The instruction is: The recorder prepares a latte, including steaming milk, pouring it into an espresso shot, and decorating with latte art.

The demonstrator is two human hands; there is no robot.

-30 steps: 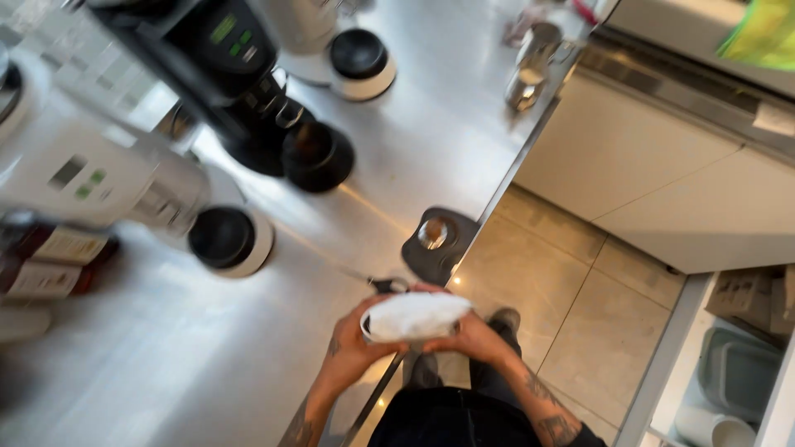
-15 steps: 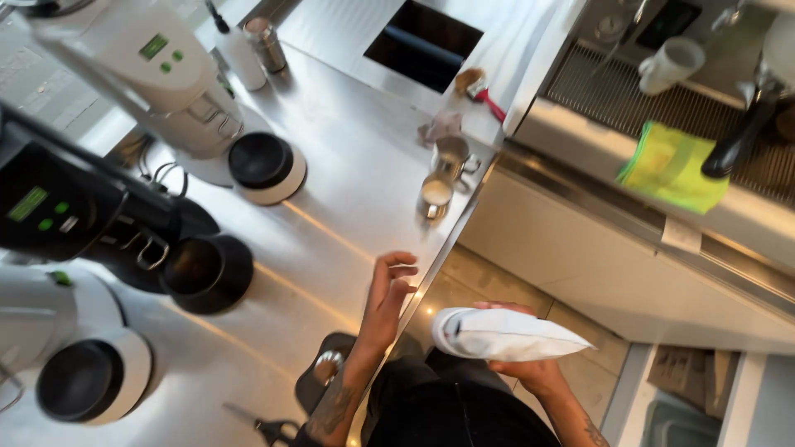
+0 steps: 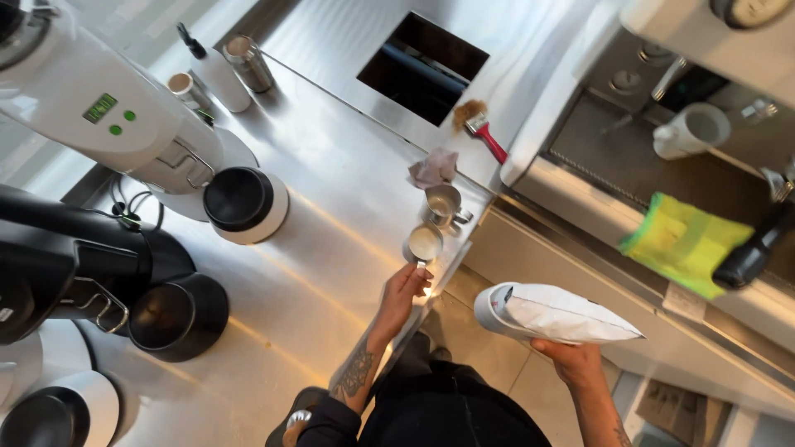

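The right hand (image 3: 575, 358) is nearest, low in the view over the tiled floor, fingers clamped under a white bag (image 3: 559, 314) that lies tilted on its side across the palm, its rolled end toward the body. The left hand (image 3: 403, 291) reaches out to the counter (image 3: 331, 207) edge, fingers together and curled at the handle of a small steel jug (image 3: 423, 245) with pale liquid in it; the fingertips touch or nearly touch the handle, and I cannot tell whether they grip it. Just beyond stands a second steel jug (image 3: 443, 203), touching or just beside the first, then a crumpled cloth (image 3: 432, 168) and a red-handled brush (image 3: 479, 126). To the left sit a black cup (image 3: 178, 314) and a white-walled cup (image 3: 244, 203) under the grinders (image 3: 108, 116). Far right, a green-yellow rag (image 3: 683, 242) lies on the machine tray (image 3: 596, 141), with a white mug (image 3: 691, 130) well beyond it
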